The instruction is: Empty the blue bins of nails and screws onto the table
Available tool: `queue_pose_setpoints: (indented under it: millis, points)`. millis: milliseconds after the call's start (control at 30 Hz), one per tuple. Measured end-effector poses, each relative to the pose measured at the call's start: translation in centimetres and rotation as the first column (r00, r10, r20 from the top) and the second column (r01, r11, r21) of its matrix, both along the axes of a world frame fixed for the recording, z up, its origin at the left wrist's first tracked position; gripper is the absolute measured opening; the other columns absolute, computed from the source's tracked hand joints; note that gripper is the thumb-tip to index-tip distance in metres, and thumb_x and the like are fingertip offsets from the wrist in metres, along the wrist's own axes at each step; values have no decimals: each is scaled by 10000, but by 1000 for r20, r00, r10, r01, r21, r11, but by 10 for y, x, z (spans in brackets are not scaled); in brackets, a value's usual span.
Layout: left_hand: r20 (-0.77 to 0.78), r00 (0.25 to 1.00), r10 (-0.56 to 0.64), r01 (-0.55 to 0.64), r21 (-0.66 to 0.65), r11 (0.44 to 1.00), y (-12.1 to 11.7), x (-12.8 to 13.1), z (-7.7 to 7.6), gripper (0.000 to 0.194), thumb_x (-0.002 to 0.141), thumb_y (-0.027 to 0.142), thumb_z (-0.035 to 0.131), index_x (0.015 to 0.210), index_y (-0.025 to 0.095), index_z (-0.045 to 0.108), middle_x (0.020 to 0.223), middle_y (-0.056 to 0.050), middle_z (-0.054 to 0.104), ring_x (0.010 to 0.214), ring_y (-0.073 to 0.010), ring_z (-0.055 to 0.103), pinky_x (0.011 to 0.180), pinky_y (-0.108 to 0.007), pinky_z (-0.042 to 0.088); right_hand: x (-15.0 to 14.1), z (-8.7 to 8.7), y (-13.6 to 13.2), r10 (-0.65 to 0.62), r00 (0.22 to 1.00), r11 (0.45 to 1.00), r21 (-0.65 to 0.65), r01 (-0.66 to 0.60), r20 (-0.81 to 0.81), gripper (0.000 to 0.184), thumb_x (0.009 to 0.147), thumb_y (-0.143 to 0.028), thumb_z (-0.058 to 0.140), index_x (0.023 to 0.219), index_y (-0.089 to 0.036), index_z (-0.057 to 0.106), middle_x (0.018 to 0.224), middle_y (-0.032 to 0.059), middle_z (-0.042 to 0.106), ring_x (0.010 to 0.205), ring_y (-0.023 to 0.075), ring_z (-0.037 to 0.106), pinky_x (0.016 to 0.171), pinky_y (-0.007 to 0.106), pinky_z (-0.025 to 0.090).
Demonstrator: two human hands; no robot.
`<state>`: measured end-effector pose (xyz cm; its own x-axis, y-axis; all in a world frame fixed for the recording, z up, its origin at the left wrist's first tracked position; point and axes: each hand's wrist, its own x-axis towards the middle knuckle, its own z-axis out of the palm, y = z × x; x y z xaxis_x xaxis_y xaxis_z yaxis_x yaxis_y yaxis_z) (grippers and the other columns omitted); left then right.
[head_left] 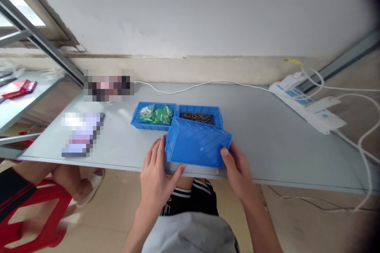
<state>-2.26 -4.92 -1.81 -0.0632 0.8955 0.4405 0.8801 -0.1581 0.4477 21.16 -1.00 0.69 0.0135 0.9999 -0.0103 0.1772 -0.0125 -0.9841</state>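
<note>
– At either end of a tilted blue bin (198,144), my two hands. R hand (239,170) grips its right end, thumb on the flat face, fingers mostly hidden; L hand (156,172) holds the left end, fingers along it, thumb spread at the lower edge.
– Why both?
– Prob. so it can't twist. One per end = steady.
– And why tipped?
– Looks like the base faces me, so the open side's prob. turned away. Can't tell if anything's in it, or if it touches what's behind.
– Which is?
– Just beyond my hands, a second bin (199,108) w/ dark screw-like pieces (197,118), part hidden by mine. Just left of that, a third bin (153,127) w/ green bags (160,114) & small silvery bits. Side by side prob. b/c it keeps kinds apart, in reach.
– Farther out?
– Well left of L hand, a phone-like slab (83,136), pixelated. Well right of R hand, a power strip (311,106), prob. parked there so cords stay off my workspace.
</note>
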Motion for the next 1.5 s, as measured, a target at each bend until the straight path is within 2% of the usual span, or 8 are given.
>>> queue_pose_setpoints:
  millis: [167,300,500,600,767,933,1200,1500]
  points:
    - [-51,998,22,-21,11,1000,1,4,-2,871,987,597,678,1667,182,327,1562,-198,570,1441,-397,534,1158,-533,478,4,-15,-1,-71,996,997,-1,71,-53,499,1015,-714,524,958,-238,662,665,19,587,566,202,551,508,327,499]
    - [-58,998,21,-20,11,1000,1,7,-2,928,981,606,685,1692,169,280,1617,-204,519,1480,-403,498,1197,-551,437,12,-27,-8,-293,918,951,11,308,-267,457,1022,-685,500,1014,-251,642,648,0,540,508,193,515,429,314,439]
    - [-59,997,53,-53,6,999,-5,9,-4,947,990,569,680,1720,179,218,1679,-183,450,1548,-393,423,1320,-616,236,58,-29,-27,-598,760,714,263,649,-254,575,905,-556,721,1413,-315,601,1329,121,656,1085,342,681,713,438,593]
    - [-61,996,60,-61,-2,998,-8,12,-6,914,1012,534,653,1728,191,200,1714,-181,396,1577,-401,381,1325,-648,189,83,-34,-32,-719,685,555,500,665,-113,726,714,-455,939,1359,-314,636,1308,117,656,1097,349,667,893,525,571]
    - [-83,996,25,-28,-40,999,-10,16,-5,845,1040,484,622,1732,234,205,1734,-161,365,1607,-404,330,1327,-684,128,101,-33,-31,-722,620,657,587,473,308,689,760,-449,912,1348,-222,634,1162,126,646,817,254,639,828,517,564]
    - [-73,997,-13,10,-50,999,-5,19,0,827,1053,468,594,1738,256,182,1738,-156,356,1609,-389,331,1335,-687,84,101,-25,-21,-650,465,729,665,159,601,426,958,-410,744,1322,-196,684,1264,194,643,1143,387,619,1030,622,507]
    - [-15,1000,-12,11,-59,998,-7,17,-1,790,1063,435,576,1732,261,195,1723,-145,394,1600,-368,346,1333,-659,121,92,-20,-11,-566,413,802,592,77,714,573,959,-551,750,1448,-260,680,1322,179,604,1097,352,603,1048,577,463]
    - [242,968,63,-61,-17,998,7,-10,18,511,1060,423,571,1549,283,520,1594,-126,528,1454,-354,519,1206,-576,431,78,-9,-16,-592,481,771,628,103,647,160,979,-330,710,1097,-225,734,1231,149,641,1050,316,596,947,506,518]
